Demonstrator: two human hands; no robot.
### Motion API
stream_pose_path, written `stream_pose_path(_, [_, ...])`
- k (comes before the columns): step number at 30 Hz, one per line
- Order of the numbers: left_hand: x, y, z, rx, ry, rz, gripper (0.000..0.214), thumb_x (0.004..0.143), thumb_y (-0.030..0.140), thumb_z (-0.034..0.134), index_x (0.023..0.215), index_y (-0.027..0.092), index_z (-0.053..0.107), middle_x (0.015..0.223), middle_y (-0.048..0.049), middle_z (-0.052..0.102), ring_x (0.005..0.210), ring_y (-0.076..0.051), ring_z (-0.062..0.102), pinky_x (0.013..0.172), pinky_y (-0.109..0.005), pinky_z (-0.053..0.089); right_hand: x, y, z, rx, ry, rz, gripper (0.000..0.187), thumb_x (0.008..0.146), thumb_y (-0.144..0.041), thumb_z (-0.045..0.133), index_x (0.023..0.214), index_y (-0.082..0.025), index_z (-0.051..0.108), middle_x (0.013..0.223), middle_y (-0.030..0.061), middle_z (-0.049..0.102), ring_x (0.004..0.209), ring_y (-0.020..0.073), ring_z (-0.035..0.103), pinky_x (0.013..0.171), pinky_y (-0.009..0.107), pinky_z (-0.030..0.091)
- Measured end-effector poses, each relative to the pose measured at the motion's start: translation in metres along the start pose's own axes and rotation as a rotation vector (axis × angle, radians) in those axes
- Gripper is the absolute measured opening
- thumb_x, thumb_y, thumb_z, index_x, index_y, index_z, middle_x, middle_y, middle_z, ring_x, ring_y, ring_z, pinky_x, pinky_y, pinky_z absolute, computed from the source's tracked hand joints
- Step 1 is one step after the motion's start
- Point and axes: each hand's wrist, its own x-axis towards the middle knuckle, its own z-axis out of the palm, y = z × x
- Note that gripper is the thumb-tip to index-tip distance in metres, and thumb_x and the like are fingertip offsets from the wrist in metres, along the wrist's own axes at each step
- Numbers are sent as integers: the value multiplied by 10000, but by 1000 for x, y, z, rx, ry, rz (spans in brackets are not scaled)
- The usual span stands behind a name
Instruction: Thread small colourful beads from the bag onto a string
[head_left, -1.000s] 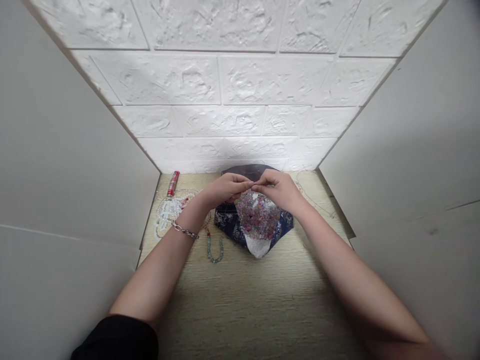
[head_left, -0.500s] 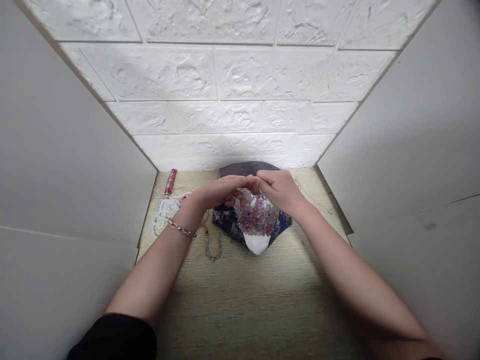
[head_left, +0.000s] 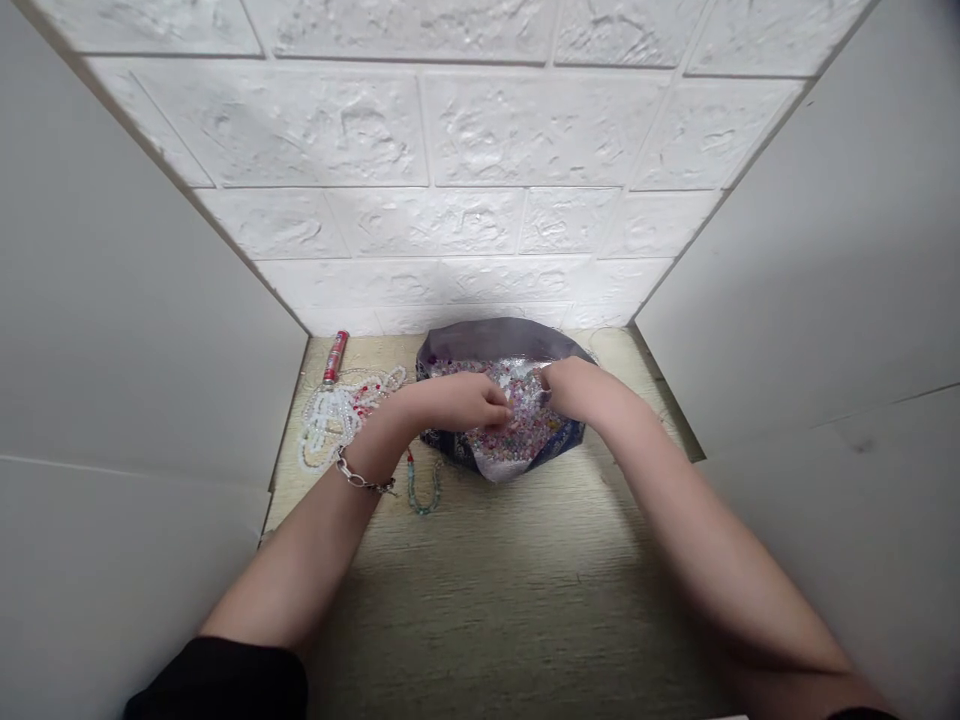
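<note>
The left upper arm is covered by a black sleeve [head_left: 221, 680], by which the left forearm [head_left: 300, 570] is left exposed. A silver-toned bracelet [head_left: 360, 480], formed of open oval chain links, is worn above the left hand [head_left: 472, 402]. The right forearm [head_left: 712, 540] and right hand [head_left: 576, 388] are uncovered; dark cloth [head_left: 862, 714] is partly shown at the lower frame edge.

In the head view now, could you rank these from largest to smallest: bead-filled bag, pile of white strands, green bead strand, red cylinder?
1. Bead-filled bag
2. Pile of white strands

Green bead strand and red cylinder: both smaller, too alike to rank.
</note>
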Motion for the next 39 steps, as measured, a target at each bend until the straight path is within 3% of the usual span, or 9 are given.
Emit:
stream_pose_path(5, [-11, 5, -3, 46, -119, -141, 278, 690, 341, 402, 636, 149, 596, 643, -24, 622, 505, -79, 474, 500, -197, 319, 3, -3, -1, -4, -75, 38, 29, 590, -170, 545, 597, -156, 569, 571, 95, 532, 530, 175, 514, 460, 282, 332])
stream_pose_path(8, [-15, 7, -7, 35, -128, -216, 265, 677, 340, 406, 636, 144, 580, 644, -24, 619, 410, -63, 435, 436, -200, 294, 3, -3, 0, 43, -113, -39, 95, 590, -237, 553, 523, -173, 534, 472, 46, 467, 443, 121, 445, 430, 264, 320])
stream_pose_path(12, [-14, 9, -6, 31, -118, -184, 278, 687, 353, 399, 597, 143, 558, 577, -9, 579, 420, -69, 469, 449, -197, 306, 1, -7, -1, 163, -289, -259, 208, 647, -312, 493, 492, -180, 535, 491, 35, 518, 429, 110, 433, 432, 263, 324])
stream_pose_path(17, [-12, 8, -4, 20, -106, -95, 274, 698, 351, 385, 621, 154, 559, 543, 1, 551, 476, -80, 476, 474, -194, 313, 1, -16, 1, 608, -501, -419, 167, 641, -186, 478, 696, -203, 634, 641, 8, 618, 561, 123, 540, 506, 233, 386])
stream_pose_path(21, [-15, 8, -9, 15, -28, -136, 284, 699, 363, 378, 632, 152, 557, 523, 10, 525, 440, -71, 444, 465, -197, 297, 5, -19, 4, 757, -353, -467, 294, 624, -122, 473, 849, -242, 619, 821, -19, 630, 743, 142, 555, 609, 227, 413])
stream_pose_path(26, [-19, 2, -18, 79, 52, -181, 301, 700, 367, 373, 552, 154, 527, 547, 0, 538, 443, -69, 411, 475, -211, 292, 17, -13, 13, 630, -41, -363, 407, 704, -173, 417, 1103, -216, 482, 1144, 39, 498, 1008, 186, 464, 844, 298, 355])
stream_pose_path(33, [-22, -17, -29, 144, 144, -307, 310, 700, 384, 340, 619, 164, 542, 631, -20, 600, 472, -86, 450, 467, -210, 293, 25, -3, 18, 413, 261, -215, 363, 724, -169, 371, 1058, -139, 509, 1071, 113, 512, 1016, 208, 446, 851, 327, 335])
stream_pose_path(36, [-22, -20, -32, 207, 188, -345, 318, 690, 398, 342, 617, 166, 547, 622, -20, 599, 485, -94, 453, 477, -213, 290, 19, -15, 12, 554, 246, -275, 275, 729, -172, 378, 926, -182, 569, 972, 60, 566, 917, 172, 495, 800, 299, 364])
stream_pose_path(39, [-22, -18, -33, 275, 228, -333, 310, 682, 376, 341, 594, 165, 551, 627, -24, 584, 516, -104, 447, 500, -222, 284, 10, -36, 12, 836, 0, -395, 239, 729, -175, 376, 866, -202, 570, 871, 22, 590, 744, 121, 529, 679, 259, 411])
